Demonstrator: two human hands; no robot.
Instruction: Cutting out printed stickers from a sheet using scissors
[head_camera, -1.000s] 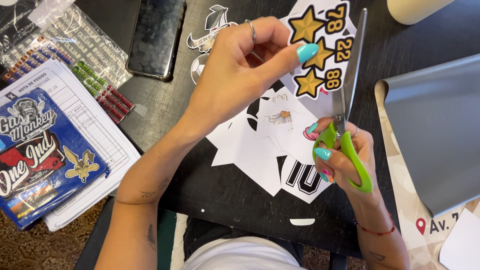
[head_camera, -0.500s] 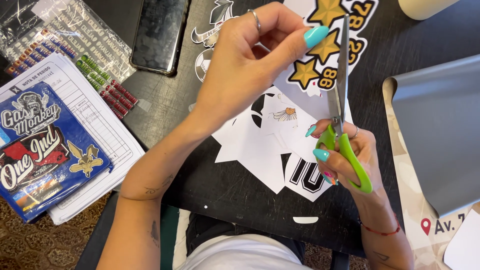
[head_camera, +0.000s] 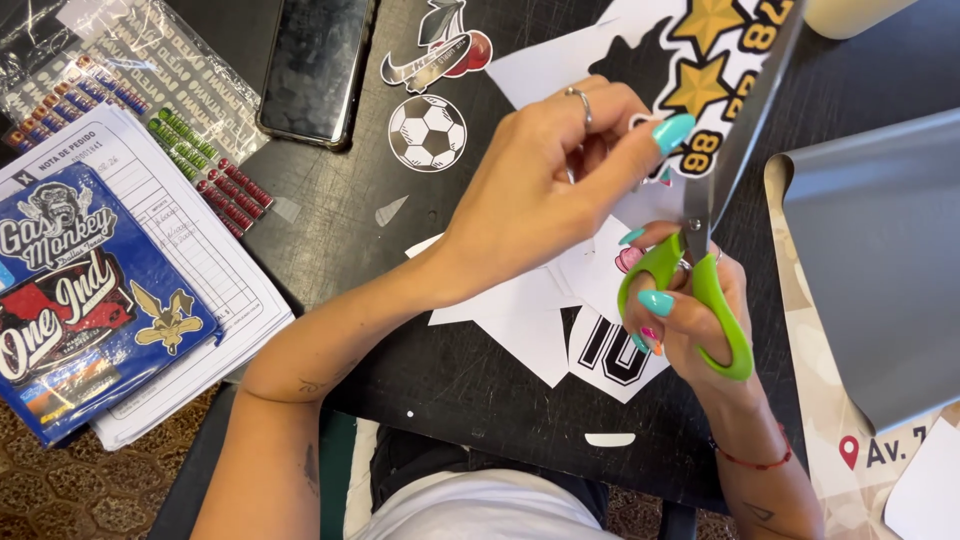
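Sheet (head_camera: 720, 60) of glossy paper, printed with two gold stars and numbers, sits pinched between the left hand's (head_camera: 540, 200) thumb and fingers. Just right of the sheet, one pair of green-handled scissors (head_camera: 715, 230) stands upright, blades parted, the right hand's (head_camera: 690, 320) fingers curled through the loops. Left of it lies one round football sticker (head_camera: 427, 132).

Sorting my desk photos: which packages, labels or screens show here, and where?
Phone: top, face up, dark screen.
Blue packet: far left, glossy, on forms.
Clear bags: top left, coloured strips inside.
Football sticker: round, black-and-white, beside the phone.
Sticker sheet: gold stars, pinched by left hand.
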